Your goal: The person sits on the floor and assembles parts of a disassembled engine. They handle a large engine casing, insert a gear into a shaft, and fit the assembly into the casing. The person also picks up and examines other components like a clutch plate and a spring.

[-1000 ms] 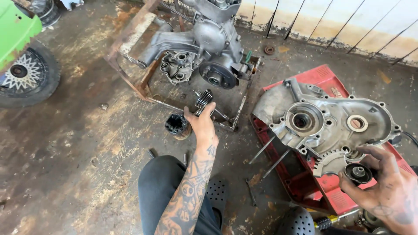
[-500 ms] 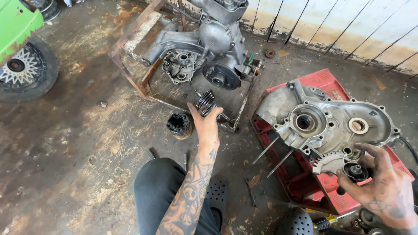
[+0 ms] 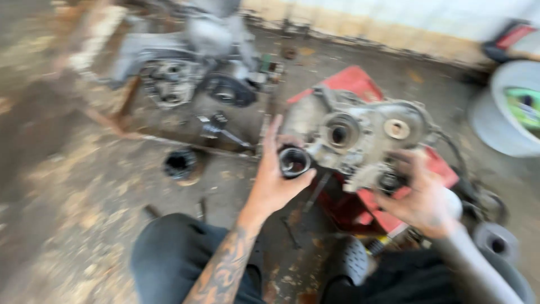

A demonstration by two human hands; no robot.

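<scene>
**Holding a small ring-shaped part beside the engine case**

Gripping a dark, round, hollow part [image 3: 295,162], the left hand [image 3: 274,183] is raised above the floor, thumb and fingers clamped around the part's rim with its open bore facing up toward the camera. The part sits just beside the left edge of the grey engine case [image 3: 360,135], close to touching it; motion blur hides whether they actually meet. That case lies on a red tray [image 3: 349,81] on the stained concrete floor [image 3: 73,214].

The right hand [image 3: 419,194] is at the lower front of the same case, fingers curled around a small dark round piece [image 3: 388,181]. Blur keeps the exact grip from being clear, but the fingers look closed on it. The 2 hands are apart, with the lower part of the case between them.

Farther back, a second engine block [image 3: 191,67] rests in a rusty metal frame [image 3: 121,112]. A black cylindrical part [image 3: 180,164] stands alone on the floor to the left of the left hand, well apart from it. A pale round container [image 3: 506,112] sits at the right edge. The person's dark trouser knee [image 3: 174,253] fills the bottom of the view.
</scene>
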